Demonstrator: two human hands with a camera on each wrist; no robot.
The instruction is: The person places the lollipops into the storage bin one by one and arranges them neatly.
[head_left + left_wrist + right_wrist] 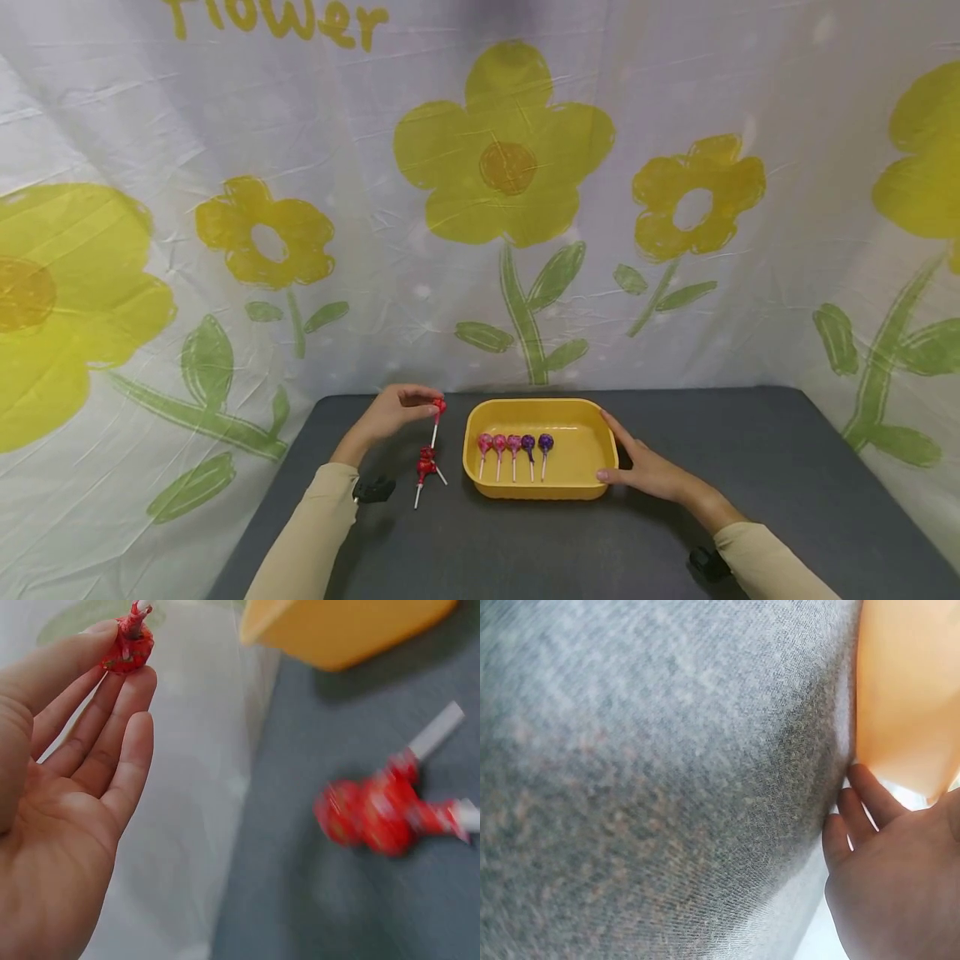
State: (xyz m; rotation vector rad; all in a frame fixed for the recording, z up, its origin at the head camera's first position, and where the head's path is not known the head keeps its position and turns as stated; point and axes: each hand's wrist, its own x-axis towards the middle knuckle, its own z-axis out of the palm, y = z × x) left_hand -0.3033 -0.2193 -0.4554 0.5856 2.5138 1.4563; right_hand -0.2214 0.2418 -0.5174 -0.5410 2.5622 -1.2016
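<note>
Flowered sheeting [405, 283] is backing the seemingly cloth-covered table [555, 550]; the left hand [392, 413] is pinching a red lollipop [439, 407] left of the yellow tray [579, 460], the right hand [651, 472], thumb and fingers apart, touching its right end

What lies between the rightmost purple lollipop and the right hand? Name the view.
In the head view, only a bare stretch of the yellow tray separates the rightmost purple lollipop from the right hand.

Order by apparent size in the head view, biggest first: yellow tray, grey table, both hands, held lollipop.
1. Grey table
2. Yellow tray
3. Left hand and right hand: too alike to rank
4. Held lollipop
</note>
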